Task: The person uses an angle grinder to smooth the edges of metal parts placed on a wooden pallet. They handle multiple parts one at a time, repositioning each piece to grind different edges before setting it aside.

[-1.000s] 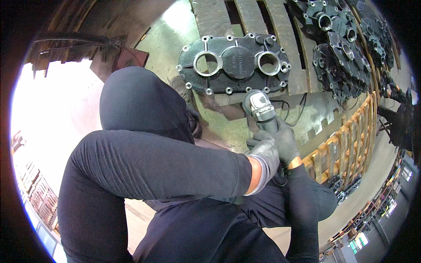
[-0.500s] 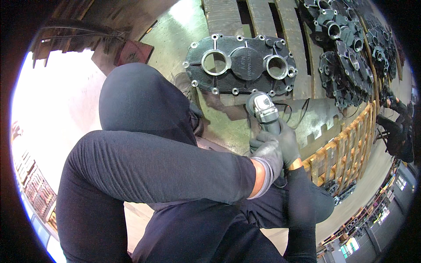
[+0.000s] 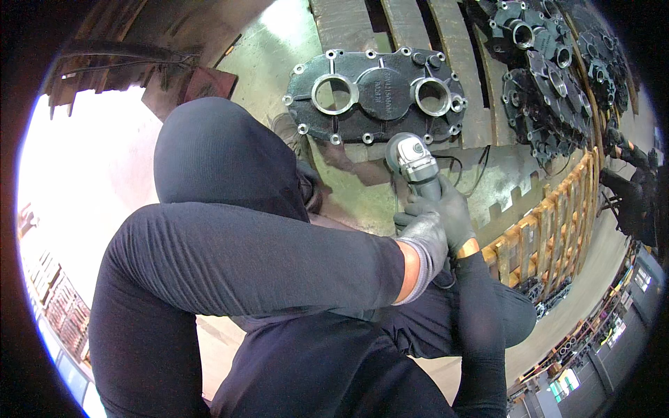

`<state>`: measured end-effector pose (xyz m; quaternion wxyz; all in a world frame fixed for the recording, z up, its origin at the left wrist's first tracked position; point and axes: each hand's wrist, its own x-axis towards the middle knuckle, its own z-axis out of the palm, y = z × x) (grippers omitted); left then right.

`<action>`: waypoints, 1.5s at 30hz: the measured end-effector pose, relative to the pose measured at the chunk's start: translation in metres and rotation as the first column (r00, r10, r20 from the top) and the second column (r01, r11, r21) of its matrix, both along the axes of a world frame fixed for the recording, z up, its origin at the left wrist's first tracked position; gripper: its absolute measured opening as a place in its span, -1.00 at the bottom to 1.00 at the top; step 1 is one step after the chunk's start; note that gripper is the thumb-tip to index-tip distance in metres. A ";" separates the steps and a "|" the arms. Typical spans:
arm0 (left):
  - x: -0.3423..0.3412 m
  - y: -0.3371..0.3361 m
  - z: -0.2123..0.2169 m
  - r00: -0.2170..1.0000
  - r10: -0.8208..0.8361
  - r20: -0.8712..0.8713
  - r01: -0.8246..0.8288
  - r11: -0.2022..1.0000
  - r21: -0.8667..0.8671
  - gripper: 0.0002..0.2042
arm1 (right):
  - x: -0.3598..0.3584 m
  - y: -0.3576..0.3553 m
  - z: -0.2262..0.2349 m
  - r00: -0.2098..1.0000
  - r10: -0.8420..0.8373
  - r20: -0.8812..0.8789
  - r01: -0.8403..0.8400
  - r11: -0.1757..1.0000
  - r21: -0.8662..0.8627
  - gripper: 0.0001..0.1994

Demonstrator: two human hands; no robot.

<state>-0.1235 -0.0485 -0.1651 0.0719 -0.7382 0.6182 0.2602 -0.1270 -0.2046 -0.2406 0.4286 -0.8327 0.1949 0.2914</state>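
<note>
Fingers (image 3: 407, 219) still wrapped around grinder (image 3: 419, 167), now slightly nearer black casting (image 3: 381, 95).

Glare: burnt-out white, left side; second bright patch on the greenish floor (image 3: 275, 52). Distortion: wooden pallet (image 3: 544, 222) bowed, right. Corners: black. Focus: dark casting (image 3: 385, 94), fairly crisp.

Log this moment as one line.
left hand and right hand: gripping angle grinder | grinder head: by near edge of black casting | contact: unclear | more castings: piled at right
</note>
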 end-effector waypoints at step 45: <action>-0.006 -0.011 -0.017 0.980 0.148 -0.129 -0.152 0.988 -0.018 -0.80 | -0.020 -0.013 0.005 0.977 0.206 -0.062 -0.211 0.972 -0.099 -0.40</action>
